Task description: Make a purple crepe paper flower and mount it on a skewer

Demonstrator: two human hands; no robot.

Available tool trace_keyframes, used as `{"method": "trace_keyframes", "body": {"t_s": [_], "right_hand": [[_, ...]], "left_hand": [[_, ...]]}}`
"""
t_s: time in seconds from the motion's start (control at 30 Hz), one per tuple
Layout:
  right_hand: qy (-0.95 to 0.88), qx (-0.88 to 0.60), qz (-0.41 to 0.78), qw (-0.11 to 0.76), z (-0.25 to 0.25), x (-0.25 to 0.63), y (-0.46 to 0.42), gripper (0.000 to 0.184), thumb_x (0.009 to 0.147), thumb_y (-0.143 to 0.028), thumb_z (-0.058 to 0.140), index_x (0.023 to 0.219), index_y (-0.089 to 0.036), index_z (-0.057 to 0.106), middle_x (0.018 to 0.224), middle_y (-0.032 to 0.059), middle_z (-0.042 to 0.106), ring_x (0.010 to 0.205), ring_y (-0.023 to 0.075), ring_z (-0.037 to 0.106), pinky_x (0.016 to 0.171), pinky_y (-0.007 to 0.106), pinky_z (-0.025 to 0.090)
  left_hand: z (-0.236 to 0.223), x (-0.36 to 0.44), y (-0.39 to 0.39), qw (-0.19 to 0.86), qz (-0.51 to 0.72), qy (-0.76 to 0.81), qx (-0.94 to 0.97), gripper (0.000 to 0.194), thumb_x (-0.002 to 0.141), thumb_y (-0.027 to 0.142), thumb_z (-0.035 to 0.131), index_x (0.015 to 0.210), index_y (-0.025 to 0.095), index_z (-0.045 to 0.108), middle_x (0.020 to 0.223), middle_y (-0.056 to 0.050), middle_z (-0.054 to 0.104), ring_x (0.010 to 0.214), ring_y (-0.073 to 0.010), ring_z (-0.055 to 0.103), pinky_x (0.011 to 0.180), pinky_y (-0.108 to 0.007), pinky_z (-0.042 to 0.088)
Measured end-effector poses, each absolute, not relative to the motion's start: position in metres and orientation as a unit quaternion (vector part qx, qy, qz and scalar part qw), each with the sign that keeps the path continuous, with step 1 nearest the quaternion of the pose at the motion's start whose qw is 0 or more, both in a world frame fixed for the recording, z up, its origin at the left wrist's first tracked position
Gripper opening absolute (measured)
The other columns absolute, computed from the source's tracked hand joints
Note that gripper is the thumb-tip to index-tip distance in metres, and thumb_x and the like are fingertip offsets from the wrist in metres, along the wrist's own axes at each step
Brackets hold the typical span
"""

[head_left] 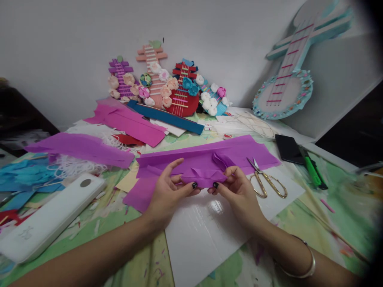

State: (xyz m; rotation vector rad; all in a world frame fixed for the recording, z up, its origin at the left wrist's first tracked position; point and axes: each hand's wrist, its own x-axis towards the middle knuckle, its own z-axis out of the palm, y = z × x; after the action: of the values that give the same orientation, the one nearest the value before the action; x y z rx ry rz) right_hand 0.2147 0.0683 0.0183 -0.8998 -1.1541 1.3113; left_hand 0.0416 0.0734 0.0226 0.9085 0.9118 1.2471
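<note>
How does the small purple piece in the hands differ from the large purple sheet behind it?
The small purple piece is far shorter than the large purple sheet. The piece is held by the left hand and right hand; the sheet lies spread behind them. The piece has peaked creases, the sheet a long fold. Both are purple.

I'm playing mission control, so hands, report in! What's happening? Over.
Left hand, right hand: both pinching small purple paper piece. Larger purple sheet behind. Gold-handled scissors lying open, close beside right hand.

Head-worn camera, close, facing forward-down over table (140, 261).
</note>
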Motion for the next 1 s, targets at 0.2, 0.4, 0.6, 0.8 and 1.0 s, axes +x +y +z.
{"method": "trace_keyframes", "body": {"t_s": [0.2,0.4,0.6,0.8,1.0], "right_hand": [[-0.475,-0.368,0.592,0.537,0.0151,0.2159,0.0692,0.037,0.072,-0.018,0.071,0.094,-0.022,0.041,0.075,-0.0013,0.068,0.067,0.0134,0.066,0.065,0.026,0.052],[-0.477,-0.378,0.595,0.524,0.0169,0.2156,0.0682,0.033,0.073,-0.019,0.071,0.093,-0.021,0.044,0.074,-0.0013,0.067,0.063,0.0132,0.066,0.062,0.025,0.053],[-0.479,-0.395,0.582,0.525,0.0195,0.2133,0.0681,0.033,0.071,-0.021,0.072,0.089,-0.02,0.045,0.076,-0.0012,0.066,0.064,0.0122,0.066,0.063,0.024,0.053],[-0.481,-0.391,0.58,0.528,0.0199,0.214,0.0678,0.031,0.071,-0.021,0.072,0.088,-0.02,0.046,0.076,-0.0015,0.064,0.064,0.0116,0.065,0.062,0.024,0.053],[-0.499,-0.39,0.58,0.513,0.021,0.2142,0.067,0.027,0.072,-0.02,0.071,0.087,-0.019,0.049,0.074,-0.0011,0.065,0.064,0.0115,0.065,0.063,0.024,0.053]], "left_hand": [[0.0222,0.0412,0.0743,0.621,0.539,0.388,0.416,0.073,0.067,0.013,0.075,0.13,0.02,0.039,0.078,-0.004,0.07,0.072,-0.0148,0.069,0.071,-0.027,0.058],[0.0194,0.0433,0.0754,0.624,0.543,0.39,0.405,0.057,0.067,0.013,0.074,0.117,0.018,0.049,0.084,-0.004,0.067,0.075,-0.0139,0.067,0.072,-0.027,0.057],[0.0191,0.0428,0.0747,0.628,0.537,0.399,0.398,0.054,0.063,0.013,0.077,0.111,0.016,0.052,0.082,-0.004,0.067,0.074,-0.0143,0.066,0.069,-0.027,0.057],[0.0209,0.0419,0.0752,0.618,0.525,0.424,0.403,0.059,0.057,0.013,0.081,0.108,0.016,0.053,0.086,-0.005,0.069,0.076,-0.0159,0.067,0.069,-0.025,0.055],[0.0198,0.0413,0.0753,0.616,0.518,0.427,0.412,0.056,0.057,0.014,0.081,0.106,0.017,0.053,0.089,-0.005,0.069,0.075,-0.0156,0.067,0.068,-0.025,0.054]]}}
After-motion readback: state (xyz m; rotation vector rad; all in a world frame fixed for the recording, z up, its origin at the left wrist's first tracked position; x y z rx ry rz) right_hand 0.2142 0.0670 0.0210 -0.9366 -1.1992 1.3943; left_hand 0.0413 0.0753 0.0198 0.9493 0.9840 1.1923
